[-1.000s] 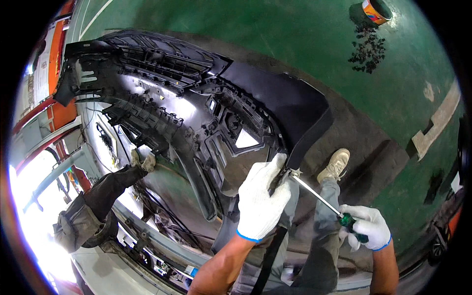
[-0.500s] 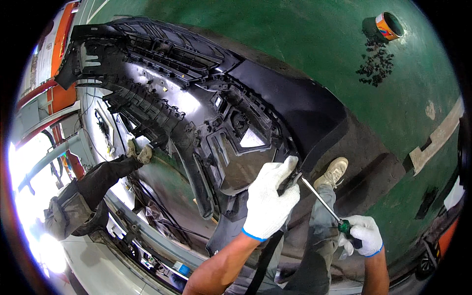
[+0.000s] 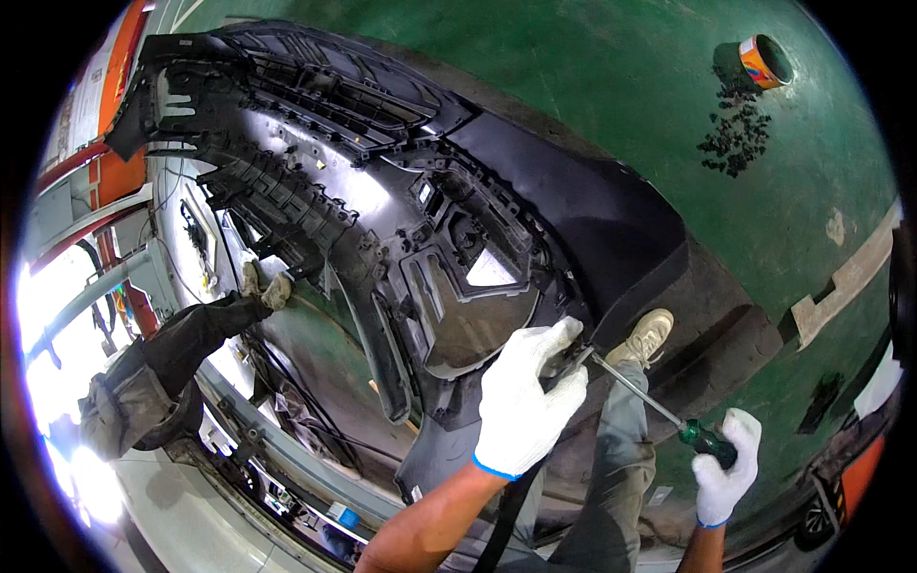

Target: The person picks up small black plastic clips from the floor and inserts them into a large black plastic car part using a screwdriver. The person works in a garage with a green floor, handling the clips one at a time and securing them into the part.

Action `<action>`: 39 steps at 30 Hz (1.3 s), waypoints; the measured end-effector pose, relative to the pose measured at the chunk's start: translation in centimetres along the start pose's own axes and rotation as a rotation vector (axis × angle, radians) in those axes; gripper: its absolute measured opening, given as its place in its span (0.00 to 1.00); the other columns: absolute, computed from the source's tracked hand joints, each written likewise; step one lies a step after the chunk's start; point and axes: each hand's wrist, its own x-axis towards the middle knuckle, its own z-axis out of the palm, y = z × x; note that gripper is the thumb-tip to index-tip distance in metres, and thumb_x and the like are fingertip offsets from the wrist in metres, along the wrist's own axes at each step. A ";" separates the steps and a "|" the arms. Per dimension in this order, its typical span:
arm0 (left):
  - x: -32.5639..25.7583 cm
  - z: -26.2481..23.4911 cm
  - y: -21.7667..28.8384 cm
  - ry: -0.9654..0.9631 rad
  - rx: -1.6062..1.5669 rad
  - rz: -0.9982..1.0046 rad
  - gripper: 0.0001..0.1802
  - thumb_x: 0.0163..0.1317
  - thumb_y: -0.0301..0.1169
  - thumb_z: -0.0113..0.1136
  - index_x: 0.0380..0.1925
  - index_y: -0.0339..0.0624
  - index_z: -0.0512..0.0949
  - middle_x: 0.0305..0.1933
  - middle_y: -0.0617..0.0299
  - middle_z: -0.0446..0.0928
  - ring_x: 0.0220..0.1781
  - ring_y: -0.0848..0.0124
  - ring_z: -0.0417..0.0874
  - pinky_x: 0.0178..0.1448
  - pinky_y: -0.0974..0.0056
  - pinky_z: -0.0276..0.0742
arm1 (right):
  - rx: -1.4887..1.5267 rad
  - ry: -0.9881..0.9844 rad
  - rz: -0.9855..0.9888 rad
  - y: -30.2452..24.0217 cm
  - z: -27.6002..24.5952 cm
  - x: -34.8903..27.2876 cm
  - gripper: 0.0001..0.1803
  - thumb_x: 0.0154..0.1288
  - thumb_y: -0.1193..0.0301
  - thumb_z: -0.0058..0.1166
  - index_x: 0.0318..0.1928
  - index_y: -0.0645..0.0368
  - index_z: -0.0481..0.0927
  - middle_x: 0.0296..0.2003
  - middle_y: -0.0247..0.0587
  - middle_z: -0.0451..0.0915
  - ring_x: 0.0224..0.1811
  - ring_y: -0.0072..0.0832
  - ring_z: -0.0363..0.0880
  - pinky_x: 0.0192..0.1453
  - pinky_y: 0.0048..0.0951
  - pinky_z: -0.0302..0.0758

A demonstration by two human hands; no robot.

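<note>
The left hand (image 3: 523, 409) is gripping the bumper's (image 3: 401, 239) lower edge while the right hand (image 3: 723, 466), just right of it, is clamping a screwdriver (image 3: 659, 409) against that edge.

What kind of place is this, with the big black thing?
Probably a car repair workshop. The big black thing is a car bumper taken off and lying inside-up on a green painted floor. The right hand works a screwdriver at it while the left hand steadies the edge.
</note>
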 end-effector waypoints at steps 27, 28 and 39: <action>-0.4 0.4 0.3 0.007 -0.111 -0.167 0.27 0.56 0.20 0.74 0.58 0.31 0.80 0.51 0.61 0.85 0.53 0.76 0.83 0.63 0.69 0.75 | 0.685 -0.717 0.808 0.4 -0.8 2.7 0.26 0.65 0.59 0.65 0.54 0.69 0.83 0.31 0.48 0.87 0.26 0.30 0.84 0.28 0.31 0.78; -0.3 0.5 0.4 0.011 -0.122 -0.174 0.27 0.56 0.21 0.73 0.58 0.32 0.81 0.50 0.61 0.84 0.51 0.75 0.83 0.61 0.69 0.76 | 0.969 -0.770 1.045 0.7 -0.8 3.0 0.25 0.65 0.61 0.65 0.54 0.70 0.83 0.31 0.51 0.88 0.27 0.28 0.85 0.25 0.28 0.78; -0.5 0.7 0.7 0.046 -0.084 -0.193 0.26 0.56 0.19 0.73 0.57 0.31 0.80 0.46 0.62 0.86 0.46 0.77 0.82 0.54 0.70 0.78 | -0.152 -0.109 -0.232 0.1 -1.2 0.5 0.33 0.47 0.69 0.77 0.56 0.57 0.81 0.46 0.50 0.83 0.46 0.49 0.83 0.50 0.46 0.79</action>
